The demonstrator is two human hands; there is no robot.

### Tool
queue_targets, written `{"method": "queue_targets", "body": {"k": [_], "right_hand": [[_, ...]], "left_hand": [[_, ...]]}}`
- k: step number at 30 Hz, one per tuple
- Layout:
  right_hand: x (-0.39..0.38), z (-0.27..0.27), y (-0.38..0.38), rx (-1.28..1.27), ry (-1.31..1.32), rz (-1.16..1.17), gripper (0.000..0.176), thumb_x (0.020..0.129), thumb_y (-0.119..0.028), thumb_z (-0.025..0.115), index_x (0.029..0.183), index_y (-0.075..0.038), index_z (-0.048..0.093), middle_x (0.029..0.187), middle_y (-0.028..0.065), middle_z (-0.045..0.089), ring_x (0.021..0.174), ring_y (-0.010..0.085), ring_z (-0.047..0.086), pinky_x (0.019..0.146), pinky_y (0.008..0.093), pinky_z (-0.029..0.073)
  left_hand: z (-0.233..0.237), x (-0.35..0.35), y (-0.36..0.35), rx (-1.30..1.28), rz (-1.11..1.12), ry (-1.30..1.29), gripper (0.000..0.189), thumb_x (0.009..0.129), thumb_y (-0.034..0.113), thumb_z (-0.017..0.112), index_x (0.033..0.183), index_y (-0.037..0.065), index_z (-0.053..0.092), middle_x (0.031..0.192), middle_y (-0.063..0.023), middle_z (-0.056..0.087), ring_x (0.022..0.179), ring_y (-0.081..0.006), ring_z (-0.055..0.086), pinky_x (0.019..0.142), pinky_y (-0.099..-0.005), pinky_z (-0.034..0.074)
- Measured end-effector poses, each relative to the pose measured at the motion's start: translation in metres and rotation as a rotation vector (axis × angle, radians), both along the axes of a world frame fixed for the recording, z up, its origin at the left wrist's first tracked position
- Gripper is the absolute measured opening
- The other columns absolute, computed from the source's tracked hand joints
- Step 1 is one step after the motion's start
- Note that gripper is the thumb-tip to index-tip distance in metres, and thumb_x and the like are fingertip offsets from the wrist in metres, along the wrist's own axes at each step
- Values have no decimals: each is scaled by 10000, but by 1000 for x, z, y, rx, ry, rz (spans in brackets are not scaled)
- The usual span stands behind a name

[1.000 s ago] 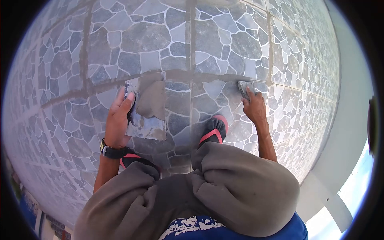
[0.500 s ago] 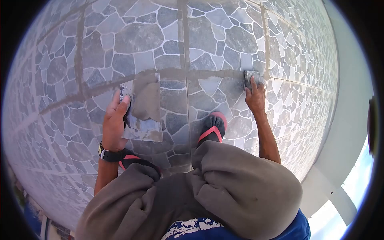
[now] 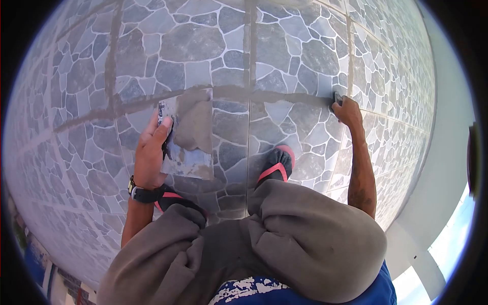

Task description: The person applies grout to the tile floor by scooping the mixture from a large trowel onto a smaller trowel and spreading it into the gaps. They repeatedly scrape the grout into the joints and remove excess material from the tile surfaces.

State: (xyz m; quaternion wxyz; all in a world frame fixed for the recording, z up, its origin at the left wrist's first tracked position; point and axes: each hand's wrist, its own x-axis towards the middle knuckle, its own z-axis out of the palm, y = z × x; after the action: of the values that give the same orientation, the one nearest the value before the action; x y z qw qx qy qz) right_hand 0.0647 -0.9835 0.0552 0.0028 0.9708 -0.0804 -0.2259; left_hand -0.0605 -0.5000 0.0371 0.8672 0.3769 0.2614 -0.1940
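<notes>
My left hand, with a watch at its wrist, grips a flat metal trowel by its handle. A smooth mound of grey grout lies on the trowel's face. My right hand is closed around a small scraper, seen nearly edge-on and mostly hidden by the fingers. The scraper is at the right part of a grout-smeared joint that runs across the stone-patterned tiles.
My feet in dark socks and flip-flops are on the tiles below the joint. More smeared joints run away from me. A pale wall stands along the right side.
My right hand has moved right along the joint and turned the scraper from flat to nearly edge-on. The view has shifted slightly; my left hand still holds the loaded trowel.
</notes>
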Motion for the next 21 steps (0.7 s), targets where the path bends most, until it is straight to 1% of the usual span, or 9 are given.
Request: {"method": "queue_targets", "body": {"k": [3, 4, 6, 7, 12, 15, 18, 19, 21], "right_hand": [[-11, -19, 49, -25, -115, 158, 367, 805, -257, 586, 885, 101, 611, 733, 323, 626, 731, 464, 647, 701, 492, 510], [-14, -8, 88, -5, -31, 110, 302, 797, -215, 585, 888, 71, 621, 831, 274, 662, 816, 433, 651, 751, 485, 512], [-24, -22, 121, 66, -56, 139, 270, 780, -190, 621, 877, 62, 624, 788, 257, 663, 753, 428, 656, 690, 483, 521], [-29, -27, 136, 141, -84, 209, 263, 772, -183, 641, 867, 62, 625, 762, 254, 657, 716, 429, 651, 667, 479, 521], [-34, -44, 207, 214, -95, 300, 267, 775, -200, 653, 845, 57, 625, 777, 265, 659, 712, 430, 652, 703, 488, 522], [-30, -37, 223, 321, 3, 381, 315, 795, -232, 648, 877, 71, 627, 760, 241, 665, 681, 368, 677, 685, 463, 526], [1, -7, 221, 701, 409, 4, 406, 846, -312, 640, 958, 79, 647, 686, 174, 655, 576, 251, 668, 550, 363, 504], [16, 4, 216, 700, 490, -24, 406, 881, -324, 634, 998, 64, 653, 710, 96, 650, 553, 150, 648, 499, 274, 467], [31, 9, 196, 913, 435, -171, 360, 918, -260, 601, 1069, 66, 627, 777, 106, 671, 598, 175, 664, 493, 272, 471]], "left_hand": [[2, 2, 1, -23, 14, -30, 447, 1021, 168, 464, 1417, -23, 385, 1294, -85, 567, 1126, -137, 560, 962, -277, 435], [2, 3, 2, -22, 19, -20, 443, 1021, 167, 464, 1414, -22, 387, 1292, -84, 568, 1124, -138, 561, 959, -278, 438], [1, 4, 2, -22, 18, 0, 435, 1022, 165, 464, 1409, -20, 393, 1288, -83, 571, 1122, -139, 564, 953, -280, 444], [0, 4, 3, -29, 7, 0, 429, 1023, 163, 464, 1406, -18, 398, 1285, -82, 572, 1121, -139, 564, 950, -281, 447], [-6, 4, 4, 13, -23, -47, 438, 1019, 206, 459, 1400, -6, 412, 1274, -87, 573, 1101, -160, 586, 918, -310, 480], [-1, 5, 6, -53, 5, -38, 409, 1023, 151, 463, 1396, -10, 416, 1273, -82, 580, 1113, -138, 570, 943, -286, 456], [6, 3, 8, 17, 20, -65, 420, 1022, 153, 464, 1404, -11, 407, 1277, -84, 577, 1114, -138, 569, 945, -285, 454], [7, 2, 8, 5, 36, -66, 423, 1022, 155, 463, 1407, -11, 405, 1279, -85, 576, 1115, -138, 569, 944, -285, 453], [9, -1, 12, -25, 55, -60, 429, 1022, 159, 461, 1411, -11, 401, 1282, -87, 574, 1115, -137, 568, 943, -284, 452]]}}
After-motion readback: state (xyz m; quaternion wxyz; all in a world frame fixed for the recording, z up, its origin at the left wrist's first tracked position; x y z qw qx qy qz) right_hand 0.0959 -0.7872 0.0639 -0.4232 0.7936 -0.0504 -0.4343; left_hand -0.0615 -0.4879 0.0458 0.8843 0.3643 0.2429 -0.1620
